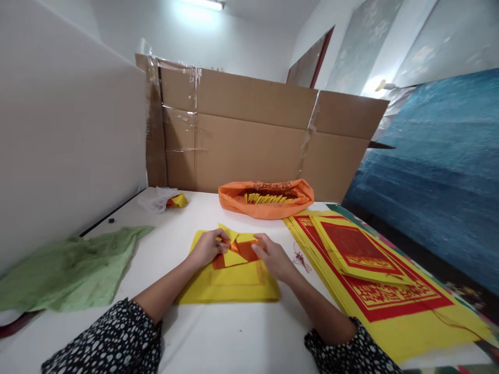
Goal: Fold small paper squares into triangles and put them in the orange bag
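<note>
A partly folded yellow and red paper lies between my hands, on top of a flat yellow stack in the middle of the white table. My left hand pinches the paper's left part, its fingers curled at a raised yellow flap. At the paper's right edge, my right hand grips the corner between thumb and fingers. Part of the paper is hidden behind my left fingertips.
An orange bag holding folded yellow pieces stands beyond my hands. Printed yellow and red sheets and red thread lie right. A green cloth and clear plastic bag lie left. Cardboard stands behind.
</note>
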`<state>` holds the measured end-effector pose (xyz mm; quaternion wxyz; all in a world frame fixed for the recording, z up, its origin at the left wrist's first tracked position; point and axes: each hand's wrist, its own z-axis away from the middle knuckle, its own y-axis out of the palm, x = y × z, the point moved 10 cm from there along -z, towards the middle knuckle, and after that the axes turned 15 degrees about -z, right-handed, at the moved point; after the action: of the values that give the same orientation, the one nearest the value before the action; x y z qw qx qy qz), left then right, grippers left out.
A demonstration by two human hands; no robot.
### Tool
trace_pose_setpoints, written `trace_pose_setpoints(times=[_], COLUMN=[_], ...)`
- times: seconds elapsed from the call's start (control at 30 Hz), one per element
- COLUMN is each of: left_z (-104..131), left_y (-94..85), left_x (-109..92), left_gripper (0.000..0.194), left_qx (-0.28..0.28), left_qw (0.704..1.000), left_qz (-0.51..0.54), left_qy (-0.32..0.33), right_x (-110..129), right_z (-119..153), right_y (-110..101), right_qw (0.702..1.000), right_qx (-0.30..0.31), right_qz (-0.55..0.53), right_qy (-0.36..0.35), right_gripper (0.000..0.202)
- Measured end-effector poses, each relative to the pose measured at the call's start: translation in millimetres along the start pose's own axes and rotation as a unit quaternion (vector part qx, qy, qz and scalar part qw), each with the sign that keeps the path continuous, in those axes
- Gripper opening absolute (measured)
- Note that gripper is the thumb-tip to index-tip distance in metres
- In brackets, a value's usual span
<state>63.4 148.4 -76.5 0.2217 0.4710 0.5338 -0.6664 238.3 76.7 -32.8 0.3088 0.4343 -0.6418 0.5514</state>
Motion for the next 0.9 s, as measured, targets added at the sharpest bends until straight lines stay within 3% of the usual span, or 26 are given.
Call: trace_pose_setpoints(times=[0.07, 0.2, 0.27, 0.37, 0.5, 0.67, 0.73, 0.8, 0.9], left_z=[0.6, 4.9, 4.1, 0.6, -2.8, 0.8, 4.2, 8.5, 14.9], left_y=[-5.1, -20.5, -23.7, -26.7, -30.7, -34.5, -32.4, -31.8, -37.9], left_x=[-5.2, -17.6, -14.0, -6.6, -3.0, -1.2, -1.1, -1.6, -8.7], left_gripper=[0.028, 0.037, 0.041, 0.040, 0.037, 0.032, 0.048, 0.076, 0.110], left_qx=[-0.033, -0.118, -0.123, -0.124, -0.145, -0.140, -0.109, -0.088, -0.109], left_qw=[0.998, 0.973, 0.970, 0.969, 0.968, 0.981, 0.989, 0.993, 0.992], left_qz=[-0.055, -0.180, -0.199, -0.210, -0.199, -0.120, -0.079, -0.052, -0.026], left_qy=[0.027, 0.085, 0.073, 0.045, 0.039, 0.055, 0.061, 0.059, 0.063], right_x=[11.9, 29.2, 24.2, 15.5, 17.3, 6.7, 0.0, -6.7, -15.5], right_z=[-3.3, 15.7, 24.9, 26.4, 6.5, -18.3, -23.0, -25.5, -27.7], right_y=[9.5, 64.3, 82.9, 89.6, 76.8, 71.3, 70.7, 68.5, 69.3], right_qw=[0.998, 0.975, 0.964, 0.963, 0.988, 0.999, 0.998, 0.993, 0.970], right_qx=[0.026, 0.148, 0.185, 0.205, 0.132, 0.027, 0.006, -0.011, -0.013], right_qz=[0.011, 0.065, 0.117, 0.135, 0.056, -0.017, -0.058, -0.116, -0.245], right_qy=[-0.054, -0.151, -0.149, -0.110, -0.066, -0.018, -0.011, -0.008, 0.006], right_gripper=[0.035, 0.040, 0.046, 0.049, 0.033, 0.074, 0.088, 0.098, 0.099])
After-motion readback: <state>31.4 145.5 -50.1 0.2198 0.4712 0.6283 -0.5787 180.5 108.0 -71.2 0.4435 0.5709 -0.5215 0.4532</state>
